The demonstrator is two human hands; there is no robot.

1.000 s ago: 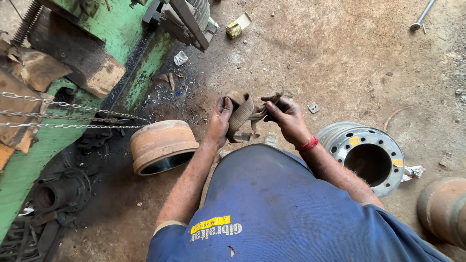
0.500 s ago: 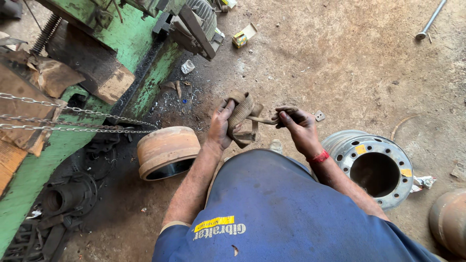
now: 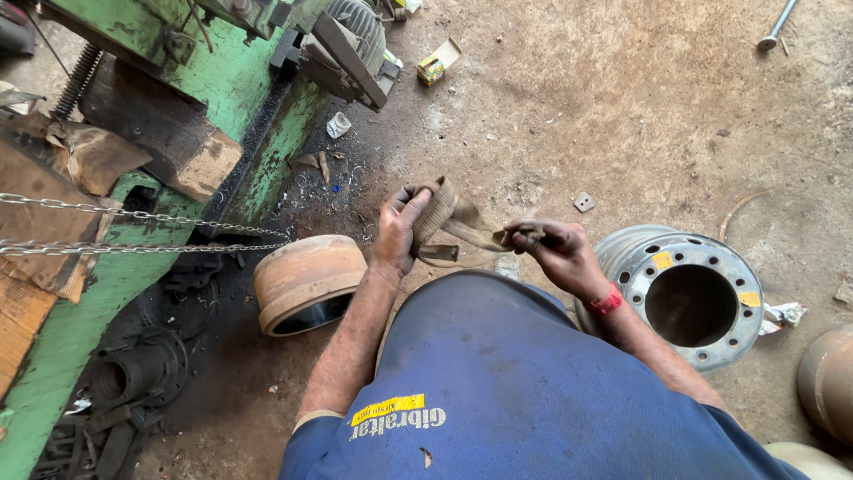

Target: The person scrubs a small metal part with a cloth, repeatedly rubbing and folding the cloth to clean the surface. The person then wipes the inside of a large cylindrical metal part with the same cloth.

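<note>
1. Fingers [image 3: 418, 209] of the left hand [image 3: 397, 233] are curled shut around one end of a dirty tan strap [image 3: 444, 213]; the right hand [image 3: 555, 251] pinches the other end tight between thumb and fingers.

2. Compared with a second ago, the hands have drawn apart: the strap was then bunched close between them, and now it is stretched out in a shallow sag, so more of its length is open to view.

3. As it hangs, the strap's long axis runs roughly left to right across the view, dropping a little toward the right hand. Its broad ribbed face shows at the left end, where it folds over the fingers.

4. It is held in the air in front of the person's blue shirt [image 3: 498, 373], above the dirt floor [image 3: 622, 116], touching nothing but the two hands. A red band [image 3: 607, 302] circles the right wrist.

5. Just beside the left forearm a rusty brake drum [image 3: 306, 283] lies on its side. Near the right forearm a silver wheel rim [image 3: 689, 293] lies flat, with a second rusty drum [image 3: 826, 382] at the frame's right edge.

6. Farther off to the left stands a green machine [image 3: 231, 80], with two chains [image 3: 133, 231] stretched across it and black scrap parts below. A small box [image 3: 437, 62] and a long bolt [image 3: 776, 25] lie on the floor beyond.
</note>
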